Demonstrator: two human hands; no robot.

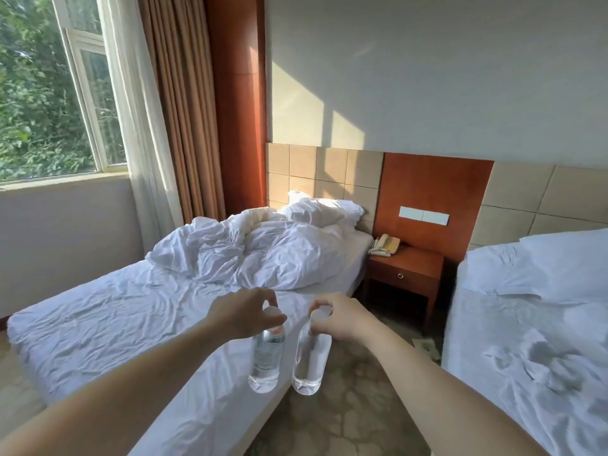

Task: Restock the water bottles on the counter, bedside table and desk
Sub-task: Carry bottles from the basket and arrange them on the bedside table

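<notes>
Short of the bedside worktop [408, 258], left hand [241, 312] and right hand [343, 319], fingers [263, 296] curled, pinch left bottle [267, 357] and right bottle [311, 360] by their caps, evidently for carriage.

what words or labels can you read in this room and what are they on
No text here can be read.
On the left bottle, held by the left hand: label print too blurred to read.
On the right bottle, held by the right hand: no legible print.
On the telephone on the bedside table: too small to read.
On the paper on the floor: too blurred.
</notes>
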